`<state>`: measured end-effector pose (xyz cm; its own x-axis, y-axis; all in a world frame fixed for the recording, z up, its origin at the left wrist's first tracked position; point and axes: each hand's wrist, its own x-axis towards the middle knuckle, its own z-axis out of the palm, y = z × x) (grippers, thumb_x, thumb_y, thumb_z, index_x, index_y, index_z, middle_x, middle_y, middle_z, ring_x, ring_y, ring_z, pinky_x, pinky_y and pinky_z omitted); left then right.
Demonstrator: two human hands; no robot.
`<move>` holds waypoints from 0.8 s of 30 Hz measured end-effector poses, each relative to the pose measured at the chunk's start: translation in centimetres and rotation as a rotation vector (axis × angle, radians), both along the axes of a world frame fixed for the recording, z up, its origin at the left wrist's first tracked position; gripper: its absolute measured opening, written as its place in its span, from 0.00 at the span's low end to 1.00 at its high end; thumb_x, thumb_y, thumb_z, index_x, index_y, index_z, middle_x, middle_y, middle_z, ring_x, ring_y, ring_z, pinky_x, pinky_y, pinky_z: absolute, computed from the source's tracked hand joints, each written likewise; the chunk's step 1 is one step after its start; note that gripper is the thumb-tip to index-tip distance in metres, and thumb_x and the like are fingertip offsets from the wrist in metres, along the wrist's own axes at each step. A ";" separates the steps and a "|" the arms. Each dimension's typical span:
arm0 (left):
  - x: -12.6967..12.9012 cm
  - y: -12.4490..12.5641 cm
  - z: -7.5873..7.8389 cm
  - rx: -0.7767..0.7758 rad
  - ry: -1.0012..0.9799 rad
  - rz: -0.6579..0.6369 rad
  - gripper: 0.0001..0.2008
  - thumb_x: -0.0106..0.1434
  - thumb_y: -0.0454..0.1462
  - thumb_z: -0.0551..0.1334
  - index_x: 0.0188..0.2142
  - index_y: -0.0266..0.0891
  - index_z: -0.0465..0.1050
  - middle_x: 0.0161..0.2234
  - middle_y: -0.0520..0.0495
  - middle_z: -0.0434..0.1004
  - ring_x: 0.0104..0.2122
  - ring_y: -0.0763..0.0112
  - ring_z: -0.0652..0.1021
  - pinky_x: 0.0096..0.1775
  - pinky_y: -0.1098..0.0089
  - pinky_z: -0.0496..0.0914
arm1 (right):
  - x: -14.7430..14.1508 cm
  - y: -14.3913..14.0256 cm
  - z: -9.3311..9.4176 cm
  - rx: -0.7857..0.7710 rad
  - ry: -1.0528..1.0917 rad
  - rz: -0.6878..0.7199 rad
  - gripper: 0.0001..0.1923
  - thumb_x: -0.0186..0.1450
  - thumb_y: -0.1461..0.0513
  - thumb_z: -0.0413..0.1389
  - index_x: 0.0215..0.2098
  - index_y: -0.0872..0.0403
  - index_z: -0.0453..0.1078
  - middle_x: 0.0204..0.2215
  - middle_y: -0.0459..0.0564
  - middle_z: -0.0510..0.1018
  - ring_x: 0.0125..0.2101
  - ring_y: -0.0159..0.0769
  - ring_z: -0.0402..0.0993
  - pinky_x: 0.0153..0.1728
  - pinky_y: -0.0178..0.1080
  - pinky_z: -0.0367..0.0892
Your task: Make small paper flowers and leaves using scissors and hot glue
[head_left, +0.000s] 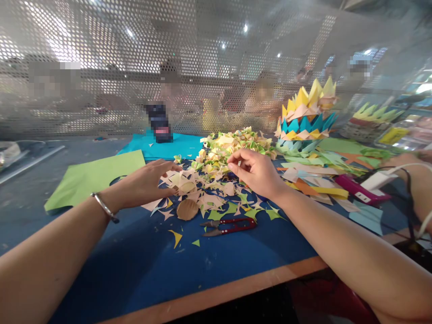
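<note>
My left hand (148, 182) reaches in over pale pink paper scraps (209, 204) with its fingers stretched out and apart from the thumb. It appears to hold nothing. My right hand (258, 171) hovers beside a heap of small folded paper pieces (232, 144), yellow, green and pale pink. Its fingers are curled and the thumb tip lies close to the index fingertip; anything between them is too small to make out. Between my hands, nearer to me, lies a round wood-coloured disc (187, 210). Thread snips (232, 226) with dark red handles lie beside it.
A green paper sheet (97, 177) and blue sheets (178, 145) lie at left and back. A tiered spiky paper piece (305, 119) stands back right. Paper strips (313, 173), a purple device (361, 191) and cables are at right, by another person's arm (416, 184). A perforated screen (202, 54) stands behind.
</note>
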<state>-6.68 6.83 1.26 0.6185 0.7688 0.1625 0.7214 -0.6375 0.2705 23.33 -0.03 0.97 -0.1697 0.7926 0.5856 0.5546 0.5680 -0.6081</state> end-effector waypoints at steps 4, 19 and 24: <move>-0.1 0.2 -0.1 0.037 0.053 0.041 0.25 0.57 0.49 0.63 0.53 0.44 0.75 0.47 0.39 0.78 0.42 0.49 0.78 0.43 0.55 0.73 | 0.0 0.0 0.0 0.008 -0.015 0.011 0.04 0.65 0.60 0.57 0.33 0.52 0.68 0.27 0.44 0.73 0.19 0.26 0.62 0.22 0.36 0.59; 1.9 2.2 -1.5 0.074 -0.091 0.163 0.18 0.63 0.46 0.58 0.44 0.38 0.79 0.38 0.41 0.82 0.35 0.59 0.79 0.37 0.63 0.72 | 0.0 0.2 -0.1 -0.006 -0.030 -0.005 0.04 0.65 0.60 0.57 0.32 0.52 0.69 0.27 0.44 0.73 0.19 0.27 0.62 0.23 0.36 0.60; -0.7 1.4 1.1 0.143 -0.152 0.366 0.21 0.68 0.44 0.52 0.53 0.36 0.73 0.49 0.43 0.80 0.41 0.60 0.78 0.43 0.64 0.70 | 0.1 0.1 0.0 0.013 -0.063 -0.003 0.04 0.65 0.60 0.56 0.33 0.52 0.69 0.28 0.46 0.74 0.21 0.28 0.63 0.24 0.37 0.60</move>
<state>-7.42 8.27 2.34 0.2695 0.8965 0.3517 0.8658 -0.3855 0.3191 23.38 0.03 0.93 -0.2039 0.7854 0.5845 0.5933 0.5740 -0.5644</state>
